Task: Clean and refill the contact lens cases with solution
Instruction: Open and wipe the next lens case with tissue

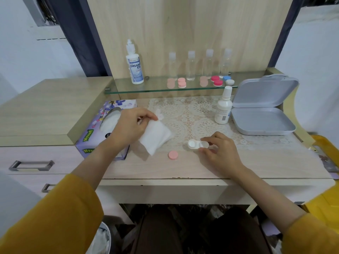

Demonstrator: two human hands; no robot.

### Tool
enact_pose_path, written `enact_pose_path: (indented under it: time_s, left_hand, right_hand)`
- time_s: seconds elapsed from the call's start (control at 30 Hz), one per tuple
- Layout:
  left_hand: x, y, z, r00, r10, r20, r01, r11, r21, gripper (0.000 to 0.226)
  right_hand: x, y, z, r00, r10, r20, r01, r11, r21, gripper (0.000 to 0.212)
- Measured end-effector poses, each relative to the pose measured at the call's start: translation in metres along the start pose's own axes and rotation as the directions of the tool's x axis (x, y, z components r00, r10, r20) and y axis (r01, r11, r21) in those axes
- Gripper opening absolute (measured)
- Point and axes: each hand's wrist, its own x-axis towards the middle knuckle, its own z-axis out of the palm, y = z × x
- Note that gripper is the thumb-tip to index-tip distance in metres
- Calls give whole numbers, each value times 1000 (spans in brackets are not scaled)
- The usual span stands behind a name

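mustard-yellow sleeves (55, 217) frame the bottom of the view, with both forearms reaching out over the bench (183, 167). the left hand (128, 125) is raised a little above the surface, its fingers and thumb curled round a folded white tissue (156, 138) whose lower corner hangs towards the bench. it sits just in front of a purple flowered tissue box (102, 129) at the left edge.

the right hand (222, 149) rests low on the bench and pinches the right end of a white contact lens case (194, 144) between thumb and fingertips. the case lies flat at the near edge of a lace mat (194, 114). its left well faces up, uncovered; whether the right well is capped i cannot tell. a loose pink cap (173, 155) lies on the bare bench, just to the left of the case and apart from it.

further back on the mat a small white bottle (223, 107) stands upright, beside an open grey tin (264, 121) with its lid tilted back. behind them a glass shelf (156, 88) carries a tall white solution bottle (134, 65) at the left, a row of four clear bottles (190, 66), and several closed lens cases: pink ones (181, 83), a red one (216, 81) and a blue-and-white one (228, 80).
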Motion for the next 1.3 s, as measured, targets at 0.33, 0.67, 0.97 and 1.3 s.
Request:
enact_pose_path:
  time_s: [0.33,0.67,0.97,1.3]
  left_hand:
    - [-7,-3,14,998,66,-16,-62,979,195,30]
    - [-13,-10,27,947,210,243,-268,934,235,13]
    - [-14,-20,38,890,-62,451,-107,934,340,18]
    - [-1,-21,44,832,-75,550,-66,970,232,12]
  right_hand:
    - [7,-3,0,1000,-17,-10,17,999,38,22]
    - [10,-10,4,1000,-25,-8,26,998,57,24]
    - [7,-5,7,1000,-6,11,6,1000,31,23]
    - [1,-1,13,999,29,-15,-28,999,33,22]
